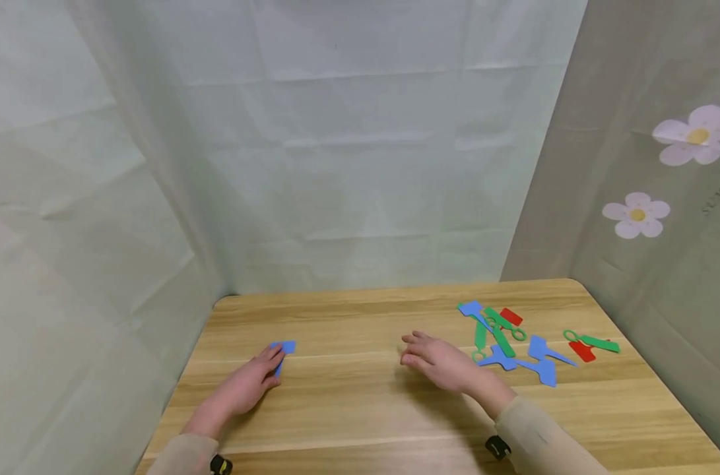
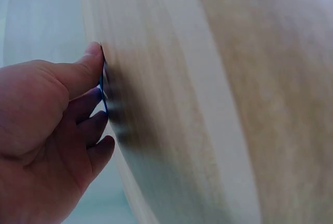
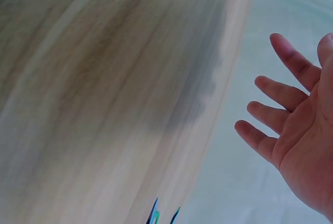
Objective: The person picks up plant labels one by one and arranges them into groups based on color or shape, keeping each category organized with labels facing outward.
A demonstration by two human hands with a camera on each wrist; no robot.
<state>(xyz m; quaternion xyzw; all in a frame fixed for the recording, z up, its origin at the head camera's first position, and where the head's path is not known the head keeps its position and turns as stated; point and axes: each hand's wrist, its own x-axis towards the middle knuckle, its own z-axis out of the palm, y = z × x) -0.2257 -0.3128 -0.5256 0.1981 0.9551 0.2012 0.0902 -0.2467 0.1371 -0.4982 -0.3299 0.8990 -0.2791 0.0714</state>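
Observation:
A blue T-shaped plant label is at the left part of the wooden table, partly covered by my left hand. That hand holds it low at the tabletop. In the left wrist view, the thumb and fingers of the left hand meet the label's thin blue edge. My right hand hovers over the middle of the table with nothing in it. Its fingers are spread apart in the right wrist view, thumb partly cut off by the frame edge.
Right of the right hand lies a loose pile of blue labels, green ring-ended strips and red labels. Farther right, another green strip overlaps a red label. Cloth hangings enclose the table's back and sides.

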